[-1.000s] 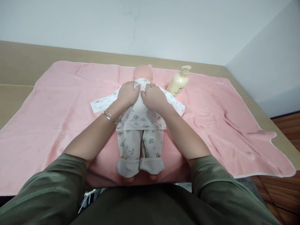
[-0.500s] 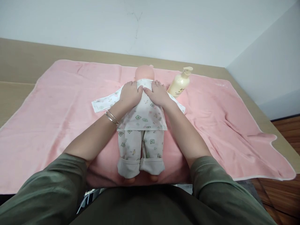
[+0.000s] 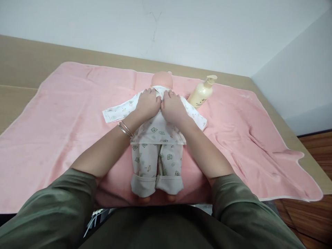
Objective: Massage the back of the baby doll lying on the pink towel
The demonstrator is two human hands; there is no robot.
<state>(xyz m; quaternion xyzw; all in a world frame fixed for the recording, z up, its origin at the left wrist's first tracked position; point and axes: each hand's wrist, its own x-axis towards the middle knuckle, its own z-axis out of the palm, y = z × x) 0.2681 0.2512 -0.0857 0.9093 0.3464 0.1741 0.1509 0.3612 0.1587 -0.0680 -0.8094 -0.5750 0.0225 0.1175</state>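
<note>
A doll (image 3: 162,80) lies on a pink blanket (image 3: 85,100), with the back of its round head toward the far edge. It wears a white patterned shirt (image 3: 160,133) and white patterned trousers (image 3: 169,160) with turned-up cuffs. On the upper part of the shirt, just below the head, my left hand (image 3: 149,103) has its fingers curled, closed on the cloth. Beside it my right hand (image 3: 173,105) also grips the shirt, its thumb close to the left thumb. The fingertips of both hands are partly hidden.
A cream pump bottle (image 3: 201,94) leans to the right of the doll, by the shirt's right sleeve (image 3: 195,116). Folds run through the blanket on the right. Behind the wooden tabletop (image 3: 64,52) rises a pale wall (image 3: 103,27).
Both hands have gone from lying spread on the shirt to curled fingers, with the thumbs nearer each other. The cloth near the collar is now bunched. The view has shifted slightly.
</note>
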